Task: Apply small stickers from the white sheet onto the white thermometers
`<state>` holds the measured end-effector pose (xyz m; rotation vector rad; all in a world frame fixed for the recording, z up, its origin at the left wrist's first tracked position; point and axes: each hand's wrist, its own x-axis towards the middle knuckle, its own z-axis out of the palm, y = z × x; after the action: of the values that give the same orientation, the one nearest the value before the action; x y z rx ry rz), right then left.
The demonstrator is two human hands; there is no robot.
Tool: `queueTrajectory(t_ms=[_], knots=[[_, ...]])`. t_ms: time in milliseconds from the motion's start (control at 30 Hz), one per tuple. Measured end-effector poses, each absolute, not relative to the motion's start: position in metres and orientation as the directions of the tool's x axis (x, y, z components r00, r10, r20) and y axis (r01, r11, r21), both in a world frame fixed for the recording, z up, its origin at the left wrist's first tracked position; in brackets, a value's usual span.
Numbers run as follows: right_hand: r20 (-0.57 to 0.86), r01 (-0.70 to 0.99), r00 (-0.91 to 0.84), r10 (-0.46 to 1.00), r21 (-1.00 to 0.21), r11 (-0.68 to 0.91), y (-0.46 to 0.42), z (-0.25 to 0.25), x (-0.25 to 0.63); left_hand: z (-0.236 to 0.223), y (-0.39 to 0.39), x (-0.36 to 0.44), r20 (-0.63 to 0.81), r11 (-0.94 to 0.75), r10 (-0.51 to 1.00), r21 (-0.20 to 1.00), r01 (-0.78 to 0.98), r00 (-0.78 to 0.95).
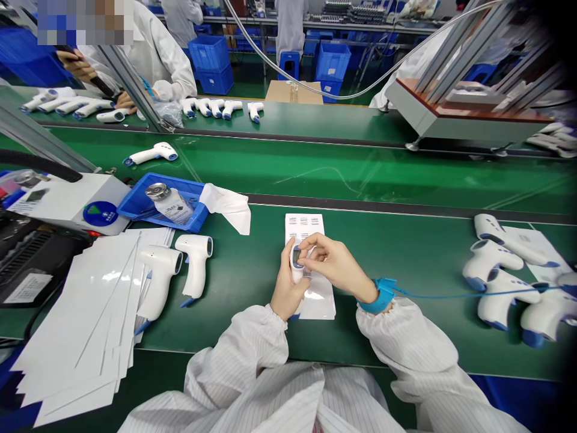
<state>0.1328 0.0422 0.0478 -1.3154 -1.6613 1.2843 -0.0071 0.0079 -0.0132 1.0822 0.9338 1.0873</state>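
A white handheld infrared thermometer (297, 275) is wrapped in the fingers of my left hand (286, 291), its small dark screen facing up. My right hand (334, 263), with a blue wrist strap (381, 295) and cord, bends over that screen. Its thumb and fingertips are pinched together at the screen's edge; whatever lies between them is too small to make out. Under both hands is a white sheet of labels (319, 305) with printed barcodes. The thermometer's handle is mostly hidden by my left palm.
Left of my hands lie two thermometers (196, 264), a stack of white sheets (85, 313) and a blue tray (157, 180) holding a bottle (169, 204). Several thermometers (507, 294) cluster at right. Across the green conveyor belt (315, 171), a co-worker (157, 54) handles more.
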Motion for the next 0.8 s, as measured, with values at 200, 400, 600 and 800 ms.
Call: queueTrajectory(t_ms=[200, 400, 600, 800], knots=[[0.043, 0.409, -0.223, 0.974, -0.903, 0.133, 0.0430, 0.0405, 0.1302, -0.0111, 0.0083, -0.0071, -0.095, 0.142, 0.970, 0.969, -0.202, 0.224], [0.031, 0.339, -0.201, 0.979, -0.936, 0.099, 0.0445, 0.0379, 0.1298, -0.0098, 0.0084, -0.0068, -0.102, 0.145, 0.971, 0.970, -0.196, 0.217], [0.020, 0.315, -0.197, 0.980, -0.945, 0.082, 0.0460, 0.0380, 0.1300, -0.0087, 0.0072, -0.0069, -0.134, 0.194, 0.956, 0.956, -0.221, 0.261], [0.011, 0.305, -0.213, 0.977, -0.949, 0.077, 0.0472, 0.0393, 0.1302, -0.0084, 0.0072, -0.0067, -0.105, 0.168, 0.960, 0.958, -0.234, 0.260]])
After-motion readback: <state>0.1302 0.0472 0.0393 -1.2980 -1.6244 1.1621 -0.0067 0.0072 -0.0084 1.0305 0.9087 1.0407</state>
